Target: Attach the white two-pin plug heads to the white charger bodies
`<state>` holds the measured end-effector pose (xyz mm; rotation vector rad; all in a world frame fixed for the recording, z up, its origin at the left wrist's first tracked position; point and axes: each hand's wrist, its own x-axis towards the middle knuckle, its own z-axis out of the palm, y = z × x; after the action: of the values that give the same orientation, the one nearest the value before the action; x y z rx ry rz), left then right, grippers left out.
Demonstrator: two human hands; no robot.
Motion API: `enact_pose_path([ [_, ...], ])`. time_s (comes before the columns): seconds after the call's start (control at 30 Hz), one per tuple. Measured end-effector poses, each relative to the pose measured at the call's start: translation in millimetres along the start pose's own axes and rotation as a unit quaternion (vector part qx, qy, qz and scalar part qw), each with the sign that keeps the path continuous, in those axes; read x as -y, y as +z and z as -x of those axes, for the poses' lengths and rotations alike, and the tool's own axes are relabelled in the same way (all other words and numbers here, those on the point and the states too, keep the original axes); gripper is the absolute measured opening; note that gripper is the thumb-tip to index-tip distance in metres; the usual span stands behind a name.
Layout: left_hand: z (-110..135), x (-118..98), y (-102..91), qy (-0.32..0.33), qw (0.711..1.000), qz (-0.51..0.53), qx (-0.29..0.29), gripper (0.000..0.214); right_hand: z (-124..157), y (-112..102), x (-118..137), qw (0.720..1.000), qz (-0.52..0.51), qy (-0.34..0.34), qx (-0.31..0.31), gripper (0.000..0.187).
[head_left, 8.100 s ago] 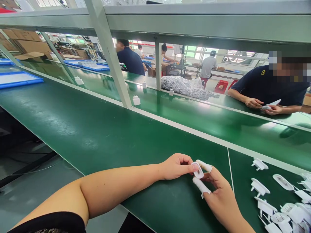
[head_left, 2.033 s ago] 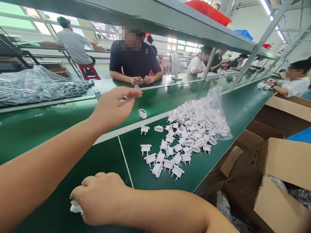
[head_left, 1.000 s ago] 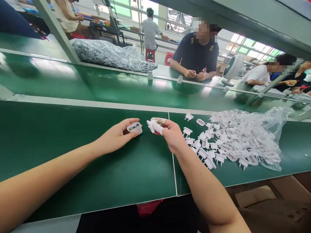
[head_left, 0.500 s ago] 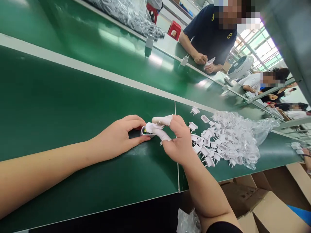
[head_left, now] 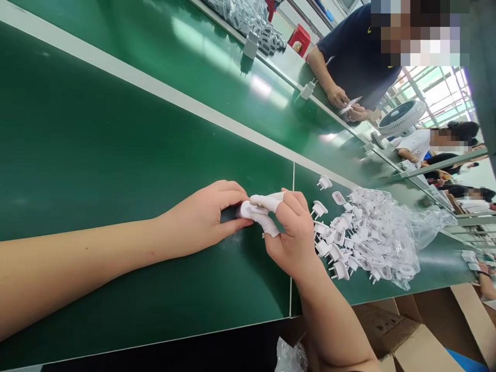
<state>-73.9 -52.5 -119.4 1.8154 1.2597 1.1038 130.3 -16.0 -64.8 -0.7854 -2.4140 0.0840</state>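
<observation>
My left hand (head_left: pixel 211 214) is closed around a small white charger housing (head_left: pixel 238 211), held low over the green bench; the fingers hide most of it. White finger cots cover the thumb and a finger of my right hand (head_left: pixel 292 230). Those fingertips pinch a white plug cover with metal pins (head_left: pixel 259 207) at the housing's right end, touching or nearly so. Whether the two parts are seated together is hidden by the fingers. Just right of my right hand lies a pile of white plug covers (head_left: pixel 343 230), pins pointing various ways.
A clear plastic bag (head_left: pixel 405 258) lies at the pile's right side. Across the bench (head_left: pixel 116 129), a co-worker (head_left: pixel 356 67) handles a small white piece. Two chargers (head_left: pixel 251 45) stand along the far ledge, near a white fan (head_left: pixel 403 118). Cardboard boxes (head_left: pixel 430 341) sit below the near edge.
The housing's open end, with green and yellow parts inside, showed before; now the right fingers and plug cover hide it. The camera view has shifted, and the co-worker's hands have moved slightly.
</observation>
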Motion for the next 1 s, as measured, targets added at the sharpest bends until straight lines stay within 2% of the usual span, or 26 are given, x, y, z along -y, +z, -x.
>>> enact_pose_path([
  [0.17, 0, -3, -1.5, -0.024, 1.000, -0.002, 0.009, 0.031, 3, -3, -3, 0.999, -0.028, 0.003, -0.042, 0.031],
  [0.4, -1, -4, -2.4, -0.025, 1.000, 0.005, 0.014, 0.031, 3, 3, -2, 1.000, 0.000, 0.016, 0.014, 0.027],
  [0.5, -1, -3, -2.2, -0.015, 1.000, 0.009, 0.013, 0.029, 2, 3, 2, 0.999, 0.029, 0.028, 0.019, 0.023],
  [0.7, -2, 0, 0.0, -0.012, 1.000, 0.016, 0.003, 0.028, 2, 6, 5, 0.995, 0.094, 0.009, -0.014, 0.021],
  [0.87, -4, -5, 7.0, -0.023, 0.999, 0.046, 0.000, 0.016, 7, 13, 3, 0.996, 0.080, 0.000, -0.048, 0.023],
  [1.0, -3, -4, 8.8, -0.033, 0.999, -0.001, -0.001, 0.014, 8, 21, -1, 0.994, 0.069, -0.005, -0.080, 0.024],
])
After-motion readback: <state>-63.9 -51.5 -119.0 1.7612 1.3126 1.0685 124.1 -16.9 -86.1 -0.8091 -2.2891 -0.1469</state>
